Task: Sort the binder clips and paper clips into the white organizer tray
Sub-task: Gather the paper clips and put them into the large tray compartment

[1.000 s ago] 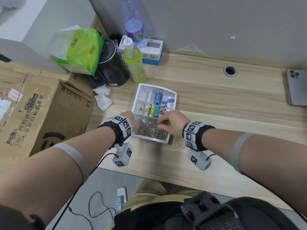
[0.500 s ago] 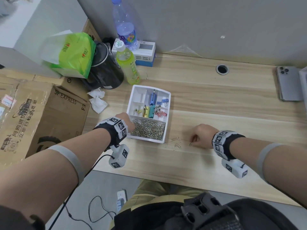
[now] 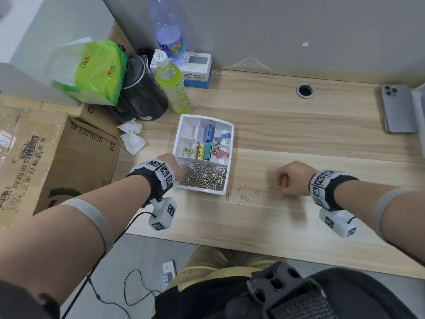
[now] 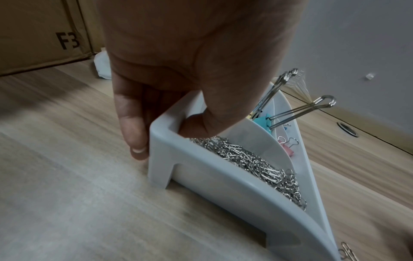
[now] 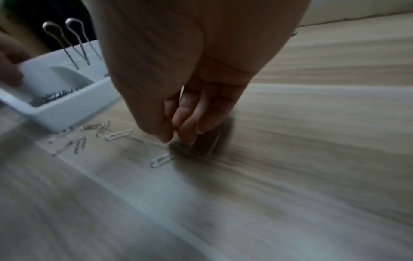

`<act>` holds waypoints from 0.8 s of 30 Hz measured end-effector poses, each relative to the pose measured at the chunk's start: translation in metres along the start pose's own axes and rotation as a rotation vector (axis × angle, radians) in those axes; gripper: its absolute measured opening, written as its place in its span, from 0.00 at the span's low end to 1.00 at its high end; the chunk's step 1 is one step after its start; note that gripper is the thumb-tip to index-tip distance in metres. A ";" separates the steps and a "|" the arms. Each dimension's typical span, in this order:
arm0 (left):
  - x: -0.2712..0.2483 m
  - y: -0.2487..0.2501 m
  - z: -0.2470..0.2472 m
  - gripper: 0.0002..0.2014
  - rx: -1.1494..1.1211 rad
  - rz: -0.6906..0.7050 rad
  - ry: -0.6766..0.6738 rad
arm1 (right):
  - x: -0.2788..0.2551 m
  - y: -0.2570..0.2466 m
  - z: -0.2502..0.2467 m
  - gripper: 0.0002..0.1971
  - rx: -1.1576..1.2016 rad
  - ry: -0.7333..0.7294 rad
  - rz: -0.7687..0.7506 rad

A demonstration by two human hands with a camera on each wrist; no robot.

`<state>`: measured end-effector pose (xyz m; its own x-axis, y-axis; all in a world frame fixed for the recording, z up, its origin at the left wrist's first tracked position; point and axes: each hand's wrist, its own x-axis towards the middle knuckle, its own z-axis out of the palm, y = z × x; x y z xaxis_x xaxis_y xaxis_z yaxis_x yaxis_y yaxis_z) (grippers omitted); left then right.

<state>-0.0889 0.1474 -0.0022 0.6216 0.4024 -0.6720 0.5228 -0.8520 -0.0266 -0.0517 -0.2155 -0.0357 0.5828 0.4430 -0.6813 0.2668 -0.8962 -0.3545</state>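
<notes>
Step in hand, as judged: collecting the last loose silver wire paper clips [image 3: 243,194] from the light wooden desk [image 3: 299,139]. The landmark is the white plastic organizer tray [image 3: 230,132].

Nearest the person, just beside the tray's front right corner, about 6 loose clips lie scattered on the desk. 1 further clip [image 5: 161,160] lies apart from them, farther from the tray, just beside the right hand [image 3: 291,177].

The right hand is curled, thumb and fingertips [image 5: 186,131] pressed together just above the desk. Whether they pinch a clip cannot be told: the wrist view is blurred there.

The left hand [image 4: 178,74] grips the tray's front left corner, thumb inside the wall, fingers outside.

The tray's front compartment holds a heap of silver paper clips [image 3: 203,175]. The compartments behind it hold coloured binder clips [image 3: 208,143] in yellow, teal, pink and blue.

The next move calls for a fine pinch on thin, flat wire, then a carry to the tray's front compartment.

The left fingertips are hidden behind the tray wall.
</notes>
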 end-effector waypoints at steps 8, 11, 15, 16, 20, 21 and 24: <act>-0.001 0.000 -0.001 0.10 -0.018 0.001 -0.009 | -0.007 -0.012 0.009 0.04 -0.068 -0.060 -0.051; -0.002 0.000 -0.002 0.11 -0.017 0.003 -0.011 | 0.004 -0.027 0.016 0.06 -0.050 0.002 -0.093; -0.002 0.001 -0.001 0.11 -0.014 0.003 -0.006 | 0.014 -0.045 0.021 0.05 -0.061 0.028 -0.155; -0.002 0.001 -0.001 0.11 -0.011 0.003 -0.005 | 0.015 -0.048 0.021 0.04 -0.065 0.037 -0.166; -0.003 0.001 -0.002 0.11 -0.013 0.007 -0.007 | 0.014 -0.051 0.022 0.08 -0.028 0.136 -0.232; -0.003 0.001 -0.002 0.11 -0.015 0.009 -0.010 | 0.014 -0.050 0.023 0.08 -0.030 0.133 -0.257; -0.004 0.001 -0.002 0.12 -0.013 0.014 -0.006 | 0.016 -0.049 0.024 0.07 -0.047 0.080 -0.275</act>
<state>-0.0896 0.1461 0.0017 0.6253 0.3882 -0.6770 0.5216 -0.8532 -0.0074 -0.0740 -0.1639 -0.0446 0.5422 0.6678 -0.5100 0.4572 -0.7437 -0.4877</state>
